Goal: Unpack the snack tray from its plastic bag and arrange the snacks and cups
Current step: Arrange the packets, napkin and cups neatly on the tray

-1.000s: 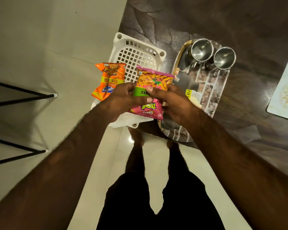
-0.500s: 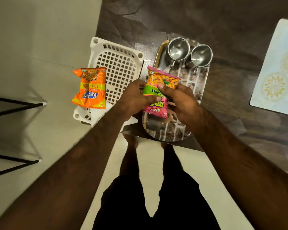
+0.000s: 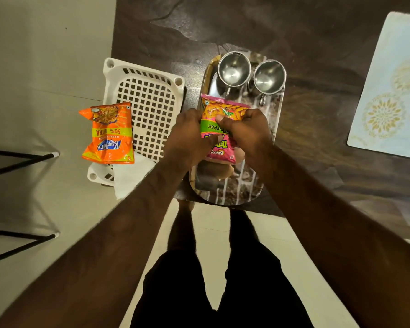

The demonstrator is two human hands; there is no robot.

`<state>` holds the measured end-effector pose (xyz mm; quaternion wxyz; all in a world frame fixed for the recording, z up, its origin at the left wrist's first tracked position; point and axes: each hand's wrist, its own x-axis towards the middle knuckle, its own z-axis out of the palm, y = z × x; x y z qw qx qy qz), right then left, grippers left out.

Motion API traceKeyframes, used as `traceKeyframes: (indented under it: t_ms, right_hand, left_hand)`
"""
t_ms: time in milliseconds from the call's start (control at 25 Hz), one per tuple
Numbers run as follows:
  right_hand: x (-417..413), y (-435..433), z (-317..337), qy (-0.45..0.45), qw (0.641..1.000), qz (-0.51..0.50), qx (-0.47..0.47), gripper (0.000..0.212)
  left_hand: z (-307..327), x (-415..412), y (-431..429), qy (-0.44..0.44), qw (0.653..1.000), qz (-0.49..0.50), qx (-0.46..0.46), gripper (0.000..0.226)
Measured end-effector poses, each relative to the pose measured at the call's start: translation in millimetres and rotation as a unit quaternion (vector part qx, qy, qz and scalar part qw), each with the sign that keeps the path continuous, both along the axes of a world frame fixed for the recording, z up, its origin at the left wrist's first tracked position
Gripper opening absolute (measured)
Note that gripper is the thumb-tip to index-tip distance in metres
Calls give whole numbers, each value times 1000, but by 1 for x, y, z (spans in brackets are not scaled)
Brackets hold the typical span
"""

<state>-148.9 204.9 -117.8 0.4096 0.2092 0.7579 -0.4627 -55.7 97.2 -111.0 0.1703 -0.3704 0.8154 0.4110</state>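
Note:
A pink snack packet (image 3: 223, 114) is held over the patterned tray (image 3: 232, 190), gripped by my left hand (image 3: 187, 138) on its left side and my right hand (image 3: 246, 133) on its right. Two steel cups (image 3: 234, 68) (image 3: 269, 76) stand side by side at the tray's far end. An orange snack packet (image 3: 109, 133) lies on the left edge of the white plastic basket (image 3: 149, 100), beside the tray. Something brownish shows on the tray below the pink packet, mostly hidden.
The tray and basket sit at the near edge of a dark table (image 3: 294, 31). A pale floral placemat (image 3: 393, 91) lies at the right. White paper (image 3: 130, 176) sticks out at the basket's near corner. Black metal legs (image 3: 21, 159) stand on the floor at left.
Both hands carried the pink packet from above the basket to the right, over the tray. The orange packet now lies free on the basket's left edge.

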Motion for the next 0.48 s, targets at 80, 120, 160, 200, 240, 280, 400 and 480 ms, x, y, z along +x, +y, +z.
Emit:
traceKeyframes:
  t_ms: [80, 120, 160, 200, 240, 280, 400, 480]
  right_hand:
    - [-1, -1, -3, 21, 999, 24, 22, 57]
    - [-2, -2, -3, 35, 998, 35, 26, 56]
    - [-2, -3, -4, 49, 997, 44, 29, 56]
    - [-3, -3, -5, 61, 996, 51, 32, 57]
    - [-3, -3, -7, 68, 996, 57, 33, 59]
    - [-3, -3, -8, 71, 995, 61, 35, 63]
    - [0, -3, -6, 94, 989, 85, 78, 71]
    - [7, 2, 1, 147, 976, 107, 120, 61]
  left_hand:
    - [-1, -1, 1, 3, 1000, 1, -10, 62]
    - [-1, -1, 0, 2, 1000, 4, -14, 62]
    - [-2, -2, -1, 0, 1000, 6, -16, 62]
    - [-2, -2, -2, 1, 1000, 7, -16, 62]
    - [-2, -2, -3, 1, 1000, 7, -14, 62]
    - [-1, -2, -3, 3, 1000, 5, -13, 63]
    - [6, 2, -6, 15, 999, 16, -23, 65]
    - [16, 11, -15, 39, 998, 41, -34, 62]
